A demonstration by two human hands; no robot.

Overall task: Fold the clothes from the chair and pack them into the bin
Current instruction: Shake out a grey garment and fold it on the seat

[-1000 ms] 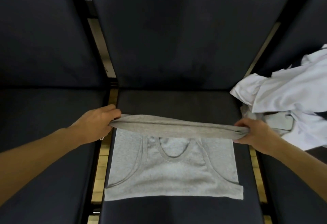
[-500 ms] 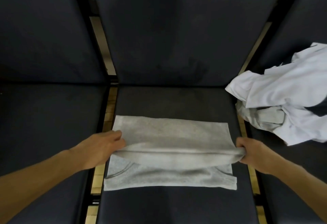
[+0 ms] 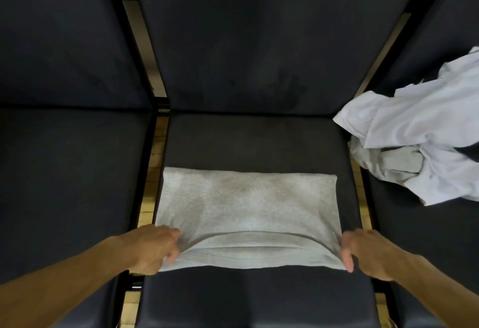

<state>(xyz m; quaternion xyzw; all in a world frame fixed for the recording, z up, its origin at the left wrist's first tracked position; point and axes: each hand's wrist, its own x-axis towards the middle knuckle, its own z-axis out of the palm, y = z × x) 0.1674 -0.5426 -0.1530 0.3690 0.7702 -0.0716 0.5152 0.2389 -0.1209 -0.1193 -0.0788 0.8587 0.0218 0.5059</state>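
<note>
1. The grey top (image 3: 246, 208) lies on the middle chair seat (image 3: 254, 141). It is folded in half now, a flat grey shape.

2. A second ago its far edge was up in the air, held between both hands. Now that edge has come all the way down to the near side – it covers the neck and arm holes that showed before.

3. The left hand (image 3: 153, 247) pinches the near left corner of the top. Its fingers curl round the cloth.

4. The right hand (image 3: 368, 252) pinches the near right corner the same way. Neither hand has let go yet.

5. The near edge is still a bit puffy in the middle, with a soft bump where the two layers meet. I think it needs a pat to lie flat.

6. This means the first fold is done. The top is still wide, so I think it needs one more fold, side to side, to get small.

7. A pile of white clothes (image 3: 420, 136) waits on the chair to the right – all crumpled, not folded.

8. No bin shows here, so nothing looks packed. The job seems to be near its start.
</note>
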